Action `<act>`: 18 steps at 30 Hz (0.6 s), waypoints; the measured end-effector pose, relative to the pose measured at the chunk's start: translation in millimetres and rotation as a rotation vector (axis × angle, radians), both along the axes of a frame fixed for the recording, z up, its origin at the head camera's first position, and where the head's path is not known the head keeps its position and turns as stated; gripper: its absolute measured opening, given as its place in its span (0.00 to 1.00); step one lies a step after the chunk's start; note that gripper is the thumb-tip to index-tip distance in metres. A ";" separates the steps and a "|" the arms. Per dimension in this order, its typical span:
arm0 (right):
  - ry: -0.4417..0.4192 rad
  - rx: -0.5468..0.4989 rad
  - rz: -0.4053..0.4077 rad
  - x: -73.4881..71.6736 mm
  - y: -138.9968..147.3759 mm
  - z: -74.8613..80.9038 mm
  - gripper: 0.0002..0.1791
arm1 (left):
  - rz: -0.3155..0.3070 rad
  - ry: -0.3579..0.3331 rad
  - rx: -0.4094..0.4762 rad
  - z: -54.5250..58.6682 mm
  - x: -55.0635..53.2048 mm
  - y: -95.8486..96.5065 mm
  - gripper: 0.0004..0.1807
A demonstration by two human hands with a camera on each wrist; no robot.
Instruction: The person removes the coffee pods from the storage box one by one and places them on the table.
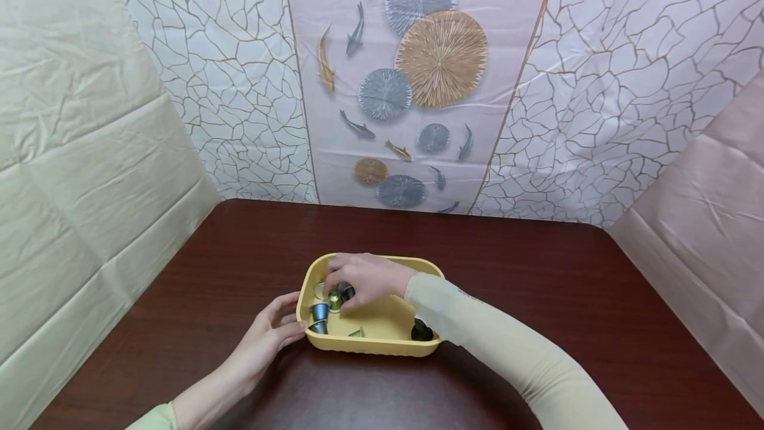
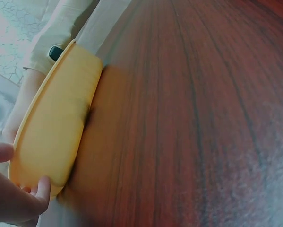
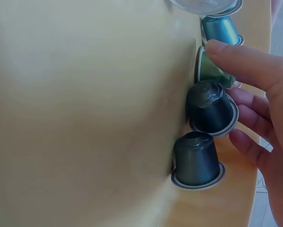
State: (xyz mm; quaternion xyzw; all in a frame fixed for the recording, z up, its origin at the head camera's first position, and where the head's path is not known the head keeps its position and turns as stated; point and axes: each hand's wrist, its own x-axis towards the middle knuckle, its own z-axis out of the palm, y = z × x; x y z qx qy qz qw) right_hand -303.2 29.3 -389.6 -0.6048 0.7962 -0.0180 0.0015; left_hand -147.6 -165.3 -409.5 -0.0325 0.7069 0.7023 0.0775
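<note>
A yellow tray [image 1: 382, 346] with raised walls stands on the table and holds several coffee capsules. My left hand [image 1: 271, 330] grips its left end, thumb at the near corner. My right hand [image 1: 364, 277] reaches in from above, thumb and fingers around a green coffee capsule [image 3: 212, 71], which they partly cover. Beside those fingers a dark capsule [image 3: 210, 109] lies against another dark capsule [image 3: 196, 161]. Blue capsules [image 1: 319, 312] sit at the tray's left end. A black capsule [image 1: 421, 330] is in the near right corner, close below the right sleeve.
The dark red wooden table [image 1: 507, 264] extends around the tray on all sides. Patterned cloth [image 1: 442, 58] hangs behind it. Pale fabric walls [image 1: 89, 184] flank both sides. The right forearm crosses over the tray's right end.
</note>
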 end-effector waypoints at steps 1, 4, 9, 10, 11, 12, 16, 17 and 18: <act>0.007 0.005 0.005 -0.3 -0.4 -1.1 0.23 | 0.000 0.000 0.000 -0.2 0.1 0.0 0.32; 0.016 0.018 0.022 -0.2 -1.5 -3.3 0.23 | -0.002 0.000 0.000 -0.7 0.3 -0.3 0.32; 0.014 0.018 0.035 -0.7 -2.3 -4.5 0.20 | -0.004 0.004 0.001 -1.4 -0.1 -0.1 0.32; 0.011 0.015 0.037 -0.7 -2.3 -4.4 0.19 | -0.003 0.003 0.001 -1.6 0.0 -0.1 0.32; 0.008 0.012 0.039 -0.6 -2.5 -4.3 0.18 | -0.001 0.003 0.001 -1.9 0.1 -0.1 0.32; 0.001 0.010 0.041 -0.5 -2.5 -3.9 0.17 | -0.001 0.002 0.000 -2.1 0.3 -0.1 0.32; -0.026 0.011 0.030 0.2 -2.4 -0.5 0.15 | -0.004 0.003 -0.003 -2.4 0.8 -0.5 0.33; -0.027 0.012 0.021 0.2 -2.2 0.9 0.15 | -0.004 0.004 -0.003 -2.3 0.9 -0.5 0.32; -0.028 0.015 0.009 0.0 -1.9 2.7 0.15 | -0.005 0.006 -0.003 -2.0 0.8 -0.6 0.32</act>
